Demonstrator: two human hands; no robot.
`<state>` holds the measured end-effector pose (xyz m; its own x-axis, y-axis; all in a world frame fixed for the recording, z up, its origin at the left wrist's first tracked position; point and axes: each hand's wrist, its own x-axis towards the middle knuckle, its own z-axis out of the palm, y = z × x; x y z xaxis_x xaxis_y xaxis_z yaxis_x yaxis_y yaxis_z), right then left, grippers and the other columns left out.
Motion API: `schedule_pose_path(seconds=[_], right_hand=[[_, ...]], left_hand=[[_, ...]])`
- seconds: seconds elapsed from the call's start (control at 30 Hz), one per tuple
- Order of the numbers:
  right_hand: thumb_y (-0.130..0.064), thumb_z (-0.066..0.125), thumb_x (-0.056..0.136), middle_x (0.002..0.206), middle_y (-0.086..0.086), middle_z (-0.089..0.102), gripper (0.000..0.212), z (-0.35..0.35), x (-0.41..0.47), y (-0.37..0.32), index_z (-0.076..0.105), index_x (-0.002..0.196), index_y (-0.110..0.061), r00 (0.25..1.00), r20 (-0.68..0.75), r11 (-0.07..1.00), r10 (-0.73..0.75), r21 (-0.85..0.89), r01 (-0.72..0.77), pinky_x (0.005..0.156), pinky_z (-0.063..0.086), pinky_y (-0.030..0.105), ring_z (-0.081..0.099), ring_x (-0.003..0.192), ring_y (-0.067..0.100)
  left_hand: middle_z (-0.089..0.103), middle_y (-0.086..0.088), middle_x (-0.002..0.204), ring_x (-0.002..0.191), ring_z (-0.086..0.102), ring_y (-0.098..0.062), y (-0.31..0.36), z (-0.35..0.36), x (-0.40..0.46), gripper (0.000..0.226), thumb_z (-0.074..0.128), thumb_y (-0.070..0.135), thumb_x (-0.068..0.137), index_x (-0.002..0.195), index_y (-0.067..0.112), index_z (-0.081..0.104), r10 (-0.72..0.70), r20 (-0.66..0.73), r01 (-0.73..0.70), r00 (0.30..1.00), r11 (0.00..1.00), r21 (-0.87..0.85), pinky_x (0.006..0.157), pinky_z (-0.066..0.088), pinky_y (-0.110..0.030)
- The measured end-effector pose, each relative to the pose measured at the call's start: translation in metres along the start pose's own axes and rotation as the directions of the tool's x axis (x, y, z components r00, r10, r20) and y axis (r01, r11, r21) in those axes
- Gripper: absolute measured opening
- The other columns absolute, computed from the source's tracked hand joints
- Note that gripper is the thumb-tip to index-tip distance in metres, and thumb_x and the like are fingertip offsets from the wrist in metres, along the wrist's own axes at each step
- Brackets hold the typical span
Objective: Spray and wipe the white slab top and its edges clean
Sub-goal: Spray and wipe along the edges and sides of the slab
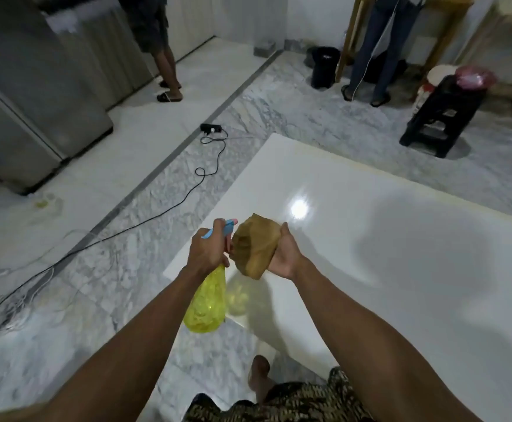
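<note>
1. White glossy slab top (pixel 370 239): flat on marble floor, below both hands.
2. Translucent yellow spray bottle (pixel 207 303), blue trigger head: gripped by left hand (pixel 207 251), contents unclear.
3. Crumpled brown cloth (pixel 256 246): clutched in right hand (pixel 285 254), touching the nozzle.

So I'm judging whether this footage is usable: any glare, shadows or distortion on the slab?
Head view: a bright lamp glare spot sits on the white slab; a broad soft shadow darkens its right side; wide-angle bending curves the floor lines; the room is dim, and the far background looks soft.
</note>
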<state>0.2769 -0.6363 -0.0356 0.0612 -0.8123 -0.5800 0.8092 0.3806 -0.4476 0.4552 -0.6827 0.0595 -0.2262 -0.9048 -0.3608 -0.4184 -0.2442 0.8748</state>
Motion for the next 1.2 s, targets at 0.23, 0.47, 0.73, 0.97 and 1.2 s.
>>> schedule_pose_path(seconds=[0.23,0.47,0.73,0.97,1.2], right_hand=[[-0.076,0.034,0.091,0.139,0.018,0.058,0.083,-0.001,-0.055,0.073,0.054,0.14,-0.011,0.995,0.04,0.993,0.089,-0.081,-0.086,0.115,0.034,0.05,0.054,0.13,0.034],[-0.075,0.029,0.092,0.138,0.017,0.059,0.082,0.007,-0.081,0.125,0.052,0.142,-0.013,0.977,0.042,0.956,0.207,-0.22,-0.193,0.115,0.034,0.051,0.054,0.13,0.034],[-0.073,0.025,0.095,0.141,0.019,0.056,0.085,0.04,-0.09,0.136,0.049,0.143,-0.008,0.958,0.127,0.938,0.257,-0.27,-0.216,0.118,0.03,0.05,0.049,0.134,0.034],[-0.073,0.027,0.094,0.144,0.022,0.051,0.086,0.065,-0.083,0.136,0.045,0.146,-0.006,0.936,0.181,0.906,0.303,-0.357,-0.225,0.118,0.03,0.05,0.048,0.135,0.035],[-0.072,0.026,0.095,0.137,0.024,0.057,0.086,0.085,-0.083,0.14,0.048,0.141,-0.003,0.937,0.153,0.897,0.314,-0.371,-0.24,0.112,0.039,0.049,0.058,0.124,0.035]], left_hand=[[0.065,-0.02,0.071,0.066,0.068,-0.028,-0.065,-0.012,-0.112,0.051,0.036,0.032,0.112,0.09,0.009,0.076,-0.104,-0.159,0.079,0.982,0.984,-0.159,0.041,0.048,-0.027],[0.064,-0.021,0.069,0.069,0.068,-0.033,-0.103,-0.022,-0.186,0.057,0.038,0.032,0.112,0.074,0.002,0.069,-0.208,-0.306,0.119,0.929,0.951,-0.286,0.039,0.046,-0.027],[0.065,-0.017,0.064,0.067,0.07,-0.039,-0.118,-0.031,-0.199,0.067,0.047,0.054,0.09,0.099,-0.006,0.075,-0.306,-0.382,0.159,0.872,0.915,-0.371,0.044,0.048,-0.032],[0.068,-0.012,0.059,0.059,0.07,-0.032,-0.121,-0.038,-0.209,0.087,0.047,0.064,0.073,0.108,-0.013,0.069,-0.381,-0.435,0.198,0.816,0.891,-0.408,0.046,0.048,-0.033],[0.075,-0.019,0.082,0.057,0.068,-0.034,-0.117,-0.045,-0.215,0.041,0.037,0.054,0.084,0.07,0.034,0.069,-0.313,-0.533,0.257,0.786,0.95,-0.179,0.08,0.064,-0.05]])
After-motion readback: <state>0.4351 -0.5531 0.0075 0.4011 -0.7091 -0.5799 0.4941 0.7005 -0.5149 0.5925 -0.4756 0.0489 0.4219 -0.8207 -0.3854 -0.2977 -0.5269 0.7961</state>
